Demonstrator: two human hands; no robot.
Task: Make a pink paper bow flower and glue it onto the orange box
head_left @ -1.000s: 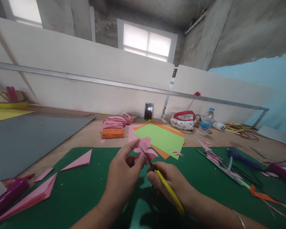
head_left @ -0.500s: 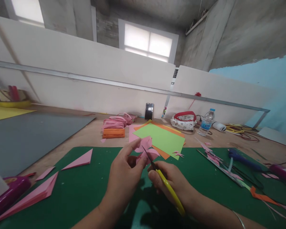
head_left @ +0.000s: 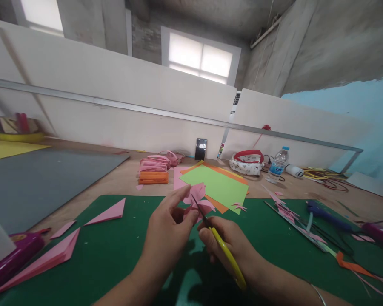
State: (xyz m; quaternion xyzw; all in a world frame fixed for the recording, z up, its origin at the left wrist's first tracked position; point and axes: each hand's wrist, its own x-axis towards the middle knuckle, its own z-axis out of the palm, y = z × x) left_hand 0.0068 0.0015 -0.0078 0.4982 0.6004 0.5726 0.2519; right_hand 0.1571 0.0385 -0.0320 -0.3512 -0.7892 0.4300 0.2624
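Observation:
A pink paper flower with pointed petals is pinched between the thumb and fingers of my left hand. My right hand is closed around the scissors, which have yellow handles and dark blades. The blade tips lie over the middle of the flower. Both hands are held above the green cutting mat. Folded pink paper pieces rest on the mat to the left of my left hand.
Green and orange paper sheets lie beyond my hands, near pink and orange paper bundles. A phone leans on the wall. A water bottle stands at right, behind a blue glue gun and paper scraps.
The camera view has shifted slightly. My hands, the flower and the scissors keep nearly the same pose, with the blade tips still over the flower's middle.

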